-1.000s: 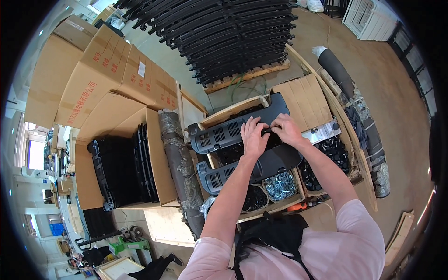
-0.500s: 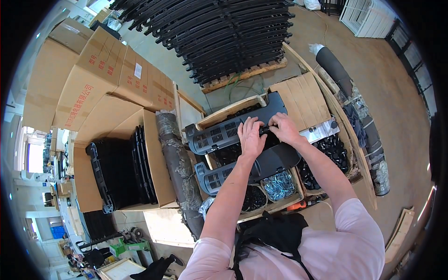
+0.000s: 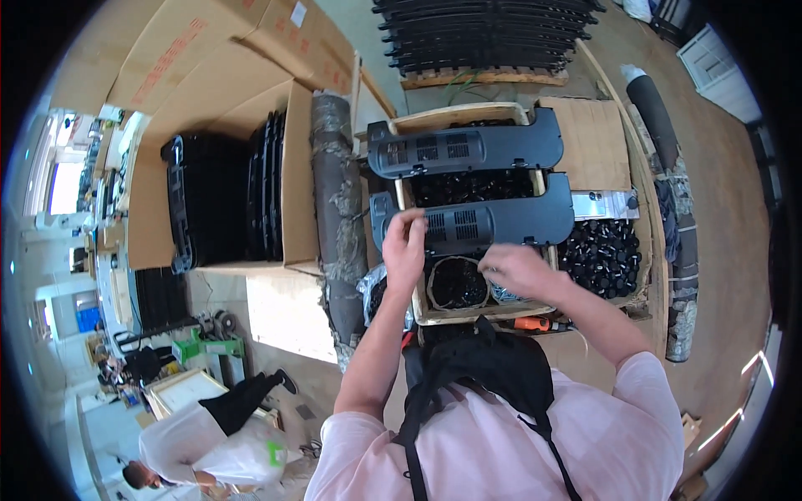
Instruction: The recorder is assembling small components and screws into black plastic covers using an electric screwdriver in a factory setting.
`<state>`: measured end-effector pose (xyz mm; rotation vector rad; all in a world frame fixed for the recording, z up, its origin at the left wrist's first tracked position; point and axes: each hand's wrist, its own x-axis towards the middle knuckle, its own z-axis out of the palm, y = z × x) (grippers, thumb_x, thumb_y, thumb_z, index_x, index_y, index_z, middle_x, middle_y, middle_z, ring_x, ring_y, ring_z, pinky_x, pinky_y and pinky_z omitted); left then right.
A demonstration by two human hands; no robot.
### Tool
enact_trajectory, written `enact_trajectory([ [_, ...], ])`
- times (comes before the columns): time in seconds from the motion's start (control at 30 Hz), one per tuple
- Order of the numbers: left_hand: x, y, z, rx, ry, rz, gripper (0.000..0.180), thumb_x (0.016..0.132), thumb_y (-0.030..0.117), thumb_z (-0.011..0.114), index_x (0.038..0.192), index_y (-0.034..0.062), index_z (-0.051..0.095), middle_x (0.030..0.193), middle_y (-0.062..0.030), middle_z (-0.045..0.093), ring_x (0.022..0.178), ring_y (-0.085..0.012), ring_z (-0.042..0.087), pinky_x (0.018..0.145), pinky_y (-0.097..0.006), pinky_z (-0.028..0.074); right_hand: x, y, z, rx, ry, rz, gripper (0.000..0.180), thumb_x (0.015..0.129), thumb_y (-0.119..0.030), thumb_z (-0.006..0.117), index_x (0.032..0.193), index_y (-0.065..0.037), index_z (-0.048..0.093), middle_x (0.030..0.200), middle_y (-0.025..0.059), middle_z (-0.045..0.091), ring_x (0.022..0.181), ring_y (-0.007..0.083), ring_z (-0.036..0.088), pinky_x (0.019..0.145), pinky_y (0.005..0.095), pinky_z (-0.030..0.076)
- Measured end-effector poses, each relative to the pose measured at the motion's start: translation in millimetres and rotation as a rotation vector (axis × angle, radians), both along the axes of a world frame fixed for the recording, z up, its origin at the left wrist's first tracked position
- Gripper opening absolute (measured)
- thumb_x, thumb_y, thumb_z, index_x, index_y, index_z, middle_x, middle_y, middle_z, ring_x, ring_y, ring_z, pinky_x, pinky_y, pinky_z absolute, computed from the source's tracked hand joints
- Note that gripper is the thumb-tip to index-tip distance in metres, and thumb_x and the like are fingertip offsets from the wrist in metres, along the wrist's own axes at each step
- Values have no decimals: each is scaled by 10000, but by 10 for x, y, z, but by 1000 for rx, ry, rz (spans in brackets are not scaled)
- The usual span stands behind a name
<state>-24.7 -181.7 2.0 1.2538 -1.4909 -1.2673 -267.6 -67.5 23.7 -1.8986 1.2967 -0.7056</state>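
Across the wooden tray [image 3: 484, 316], a dark grey near panel [image 3: 522, 219] and a similar far panel [image 3: 510, 149] are laid one beyond the other. The near panel could be tipped or slid off the tray's rims if its edge were caught by the left hand [image 3: 405, 249]; loose black parts could be spilled from the round container [image 3: 457, 282] if it were knocked by the right hand [image 3: 520, 271]. The near panel's left end is overlapped by the loosely bent left fingers, though contact cannot be told. Just beyond the right fingers, bent at the container's right side, lies its near edge. Whether anything is gripped by either hand cannot be told.
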Motion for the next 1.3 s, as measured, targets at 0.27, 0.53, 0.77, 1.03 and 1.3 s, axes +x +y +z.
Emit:
enact_trajectory([
  [0.27,495,1241,-503,356,106,142,171,1051,117,609,1190,47,680,993,-28,696,852,-90,641,769,-262,539,1021,81,-1225,85,517,265,294,965,-119,538,1202,-89,710,1174,172,649,1097,394,677,911,512,557],
  [0.53,391,1412,-867,49,-132,75,373,1010,242,549,1236,-39,643,1192,-212,688,1175,-322,654,1040,-416,500,1167,-89,-1418,148,889,544,447,899,-181,685,1328,-67,633,1441,200,564,1313,314,583,1022,405,536],
  [0.77,250,1306,-804,316,-62,74,449,1029,322,549,1295,-27,644,1209,-205,712,1152,-329,673,996,-418,523,907,-27,-1764,60,1008,532,249,911,-177,610,1093,-33,700,995,171,746,1006,324,722,898,419,582],
  [1.03,219,1192,-776,492,-96,173,502,1047,412,537,1323,6,640,1241,-185,712,1184,-323,667,1021,-432,512,812,-193,-2387,-237,1143,659,217,892,-169,663,1088,-89,712,1061,164,741,979,299,737,866,401,588],
  [1.3,215,1169,-851,561,-76,179,551,1048,434,506,1357,-3,636,1341,-216,670,1272,-357,621,1086,-451,471,867,-224,-2240,-83,863,450,258,935,-215,638,1115,-40,701,1065,199,749,982,377,741,862,469,602],
])
